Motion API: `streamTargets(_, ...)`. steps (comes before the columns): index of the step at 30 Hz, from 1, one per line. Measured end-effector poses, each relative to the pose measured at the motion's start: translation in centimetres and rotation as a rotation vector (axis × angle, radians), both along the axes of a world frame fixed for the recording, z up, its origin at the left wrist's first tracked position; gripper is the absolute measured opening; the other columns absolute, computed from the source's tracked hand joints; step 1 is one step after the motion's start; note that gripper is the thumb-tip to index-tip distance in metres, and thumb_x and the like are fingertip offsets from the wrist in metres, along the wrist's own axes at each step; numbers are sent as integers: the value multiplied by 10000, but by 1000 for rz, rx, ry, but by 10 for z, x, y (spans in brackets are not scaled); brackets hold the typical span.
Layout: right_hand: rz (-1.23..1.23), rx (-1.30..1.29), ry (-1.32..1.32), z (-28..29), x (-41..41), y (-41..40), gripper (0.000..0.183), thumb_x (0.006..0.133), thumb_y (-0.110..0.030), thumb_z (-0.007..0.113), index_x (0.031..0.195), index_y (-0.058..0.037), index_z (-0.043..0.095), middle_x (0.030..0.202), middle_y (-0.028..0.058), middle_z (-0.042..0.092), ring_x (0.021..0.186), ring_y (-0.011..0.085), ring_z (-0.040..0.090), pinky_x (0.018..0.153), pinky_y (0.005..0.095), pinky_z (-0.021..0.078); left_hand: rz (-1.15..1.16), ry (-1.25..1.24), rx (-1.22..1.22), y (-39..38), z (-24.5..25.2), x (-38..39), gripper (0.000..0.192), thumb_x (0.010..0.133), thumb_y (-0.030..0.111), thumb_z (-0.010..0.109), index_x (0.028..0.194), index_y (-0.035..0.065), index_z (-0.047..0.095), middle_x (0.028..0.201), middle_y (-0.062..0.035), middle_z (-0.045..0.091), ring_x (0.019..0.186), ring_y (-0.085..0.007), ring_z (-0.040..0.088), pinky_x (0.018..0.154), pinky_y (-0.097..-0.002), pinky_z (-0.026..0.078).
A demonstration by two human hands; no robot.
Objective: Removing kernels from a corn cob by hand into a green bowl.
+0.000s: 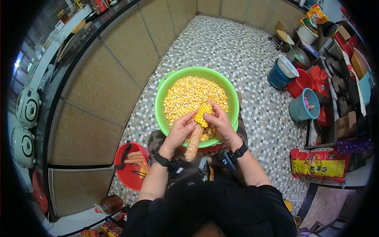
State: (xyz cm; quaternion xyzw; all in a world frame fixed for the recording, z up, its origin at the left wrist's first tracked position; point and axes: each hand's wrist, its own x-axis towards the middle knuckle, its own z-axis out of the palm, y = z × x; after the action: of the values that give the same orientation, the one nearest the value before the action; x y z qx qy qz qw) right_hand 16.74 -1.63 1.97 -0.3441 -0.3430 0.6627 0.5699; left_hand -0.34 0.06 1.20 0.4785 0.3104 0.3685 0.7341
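Note:
A dried corn cob (195, 137) is held between both hands over a green plastic basin (160, 97). Yellow kernels cover its far end, while the end towards me is bare. My left hand (182, 127) grips it from the left, thumb and fingers at the edge of the kernels. On the other side, my right hand (220, 123) has its thumb on the kernels and its fingers around the far tip. Loose corn kernels (192, 91) fill much of the basin, which sits at my knees. The hands hide part of the kernels nearest me.
At my left stands a red bucket (125, 177) with bare cobs (134, 160) in it. A jug of brown liquid (111, 204) lies behind it. Cabinets (103, 80) line the left. To the right are a blue bucket (296, 109), a red bucket (302, 80) and a red-yellow sack (319, 164).

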Motion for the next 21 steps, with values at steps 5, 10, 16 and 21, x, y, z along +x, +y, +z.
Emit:
streamTargets(5, -19, -5, 25, 0, -1, -1, 526, 827, -98, 577, 1268, 14, 313, 1104, 88, 517, 974, 117, 517, 838, 237, 417, -19, 69, -2, 1, 6, 3, 447, 864, 96, 508, 1271, -31, 376, 982, -14, 528, 793, -51, 474, 678, -168, 395)
streamTargets(10, 32, 10, -41, -9, -2, 3, 517, 817, -115, 614, 1234, 14, 339, 1072, 71, 518, 958, 103, 521, 790, 217, 440, -45, 14, -45, -1, 8, 4, 508, 837, 55, 541, 1282, -57, 324, 1088, -54, 515, 902, -82, 506, 762, -201, 427)
streamTargets(16, 26, 28, -50, -5, -4, 2, 505, 819, -115, 616, 1224, 15, 343, 1064, 64, 508, 946, 91, 518, 784, 214, 444, -96, 11, -38, 1, 9, 4, 562, 817, 41, 575, 1289, -68, 290, 1190, -103, 482, 1027, -123, 501, 866, -248, 423)
streamTargets(21, 26, 30, -67, -7, -3, 3, 473, 825, -106, 605, 1208, 13, 355, 1058, 67, 516, 943, 94, 522, 787, 213, 444, -108, -12, -55, 1, 10, 4, 566, 822, 57, 574, 1291, -73, 284, 1202, -110, 475, 1042, -129, 493, 872, -248, 418)
